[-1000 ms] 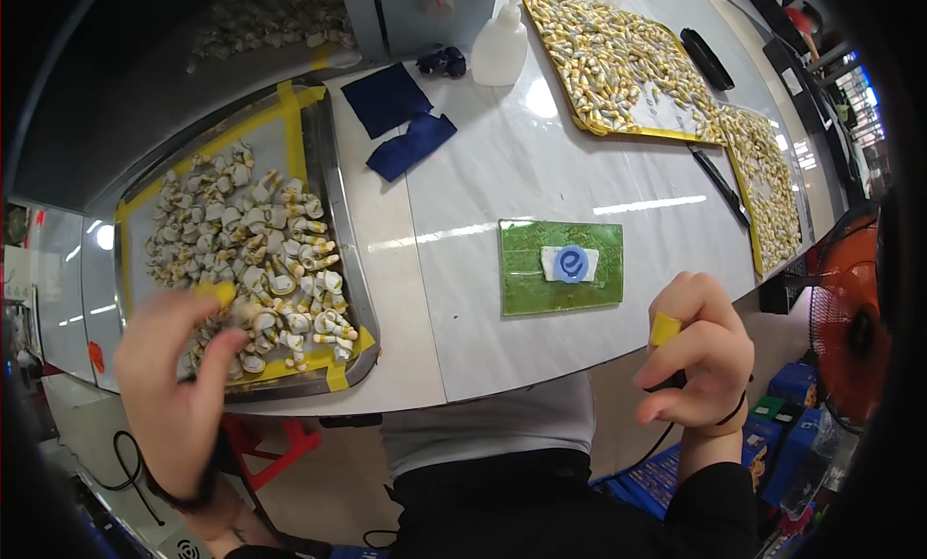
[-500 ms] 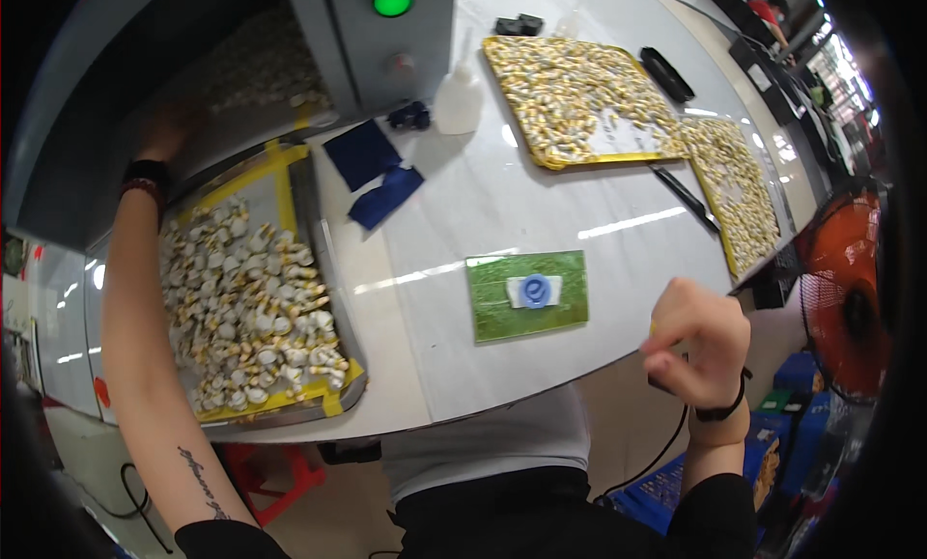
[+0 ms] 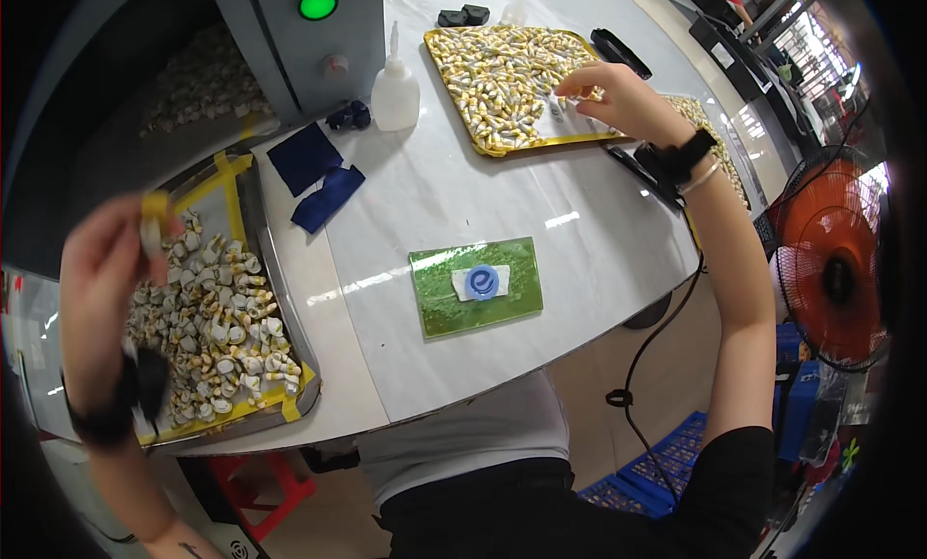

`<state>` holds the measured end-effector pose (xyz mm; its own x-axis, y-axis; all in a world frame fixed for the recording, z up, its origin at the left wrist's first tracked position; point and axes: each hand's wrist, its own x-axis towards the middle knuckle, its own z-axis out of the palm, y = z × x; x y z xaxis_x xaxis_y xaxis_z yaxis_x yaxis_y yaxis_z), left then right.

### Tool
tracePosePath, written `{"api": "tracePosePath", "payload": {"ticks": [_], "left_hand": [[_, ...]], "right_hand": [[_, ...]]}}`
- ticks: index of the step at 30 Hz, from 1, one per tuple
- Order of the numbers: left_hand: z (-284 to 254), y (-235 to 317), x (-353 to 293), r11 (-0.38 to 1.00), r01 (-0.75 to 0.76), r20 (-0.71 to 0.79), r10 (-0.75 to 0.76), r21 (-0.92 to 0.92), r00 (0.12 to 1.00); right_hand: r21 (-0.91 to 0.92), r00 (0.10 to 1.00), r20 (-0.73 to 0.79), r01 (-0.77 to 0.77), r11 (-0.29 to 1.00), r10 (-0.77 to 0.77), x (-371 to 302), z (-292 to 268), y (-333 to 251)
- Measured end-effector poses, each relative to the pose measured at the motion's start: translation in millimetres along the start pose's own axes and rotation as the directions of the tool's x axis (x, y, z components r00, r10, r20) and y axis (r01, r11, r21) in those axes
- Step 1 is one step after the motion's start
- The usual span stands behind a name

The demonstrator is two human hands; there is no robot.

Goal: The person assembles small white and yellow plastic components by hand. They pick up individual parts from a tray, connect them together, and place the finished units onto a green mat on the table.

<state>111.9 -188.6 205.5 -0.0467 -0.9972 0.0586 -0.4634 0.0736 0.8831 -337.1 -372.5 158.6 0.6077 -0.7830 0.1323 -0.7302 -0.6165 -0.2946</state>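
Observation:
My left hand (image 3: 101,274) is raised over the near-left tray (image 3: 307,354), blurred by motion. Pinched in its fingers is a small yellow-and-white piece (image 3: 153,221). Rounded white pieces with yellow-brown ends (image 3: 217,332) lie heaped in that tray. At the far side, my right hand (image 3: 618,100) hovers over a yellow-edged tray (image 3: 550,144) spread with small yellow-and-white pieces (image 3: 492,76). Its fingers are curved but apart, and nothing plainly shows in them. Between the hands, a green pad (image 3: 478,316) carries a round blue piece (image 3: 482,282) on a white patch.
A grey machine (image 3: 338,38) with a lit green button (image 3: 318,1) stands at the left; more pieces lie inside. Nearby are a white squeeze bottle (image 3: 395,96) and dark blue cloths (image 3: 326,198). A second tray (image 3: 700,115) and an orange fan (image 3: 835,269) are at right.
My left hand has come out of the machine with a small yellow-and-white piece. My right hand has moved from the table's front right edge to above the far tray. The view has shifted slightly.

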Motion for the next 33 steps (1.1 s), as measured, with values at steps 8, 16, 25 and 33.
{"api": "tracePosePath", "payload": {"ticks": [8,16,25,33], "left_hand": [[88.0,9.1,-102.5,0.77,0.206,0.508,0.172,-0.604,0.844],[151.2,-19.3,-130.9,0.121,0.406,0.411,0.024,-0.906,0.911],[170.2,-21.1,-123.5,0.157,0.294,0.268,-0.165,-0.943,0.949],[166.8,-27.0,-125.7,0.28,0.155,0.116,-0.15,-0.947,0.982]], "right_hand": [[0.003,0.996,-0.083,0.044,0.999,-0.043,12.6,16.0,-11.2],[-0.111,0.992,-0.122,0.021,0.994,-0.035,4.6,13.1,-33.4],[-0.246,0.992,-0.115,0.017,0.969,-0.047,15.2,32.7,-12.1],[0.248,0.986,-0.063,0.167,0.954,-0.156,-26.1,17.6,-128.0]]}}
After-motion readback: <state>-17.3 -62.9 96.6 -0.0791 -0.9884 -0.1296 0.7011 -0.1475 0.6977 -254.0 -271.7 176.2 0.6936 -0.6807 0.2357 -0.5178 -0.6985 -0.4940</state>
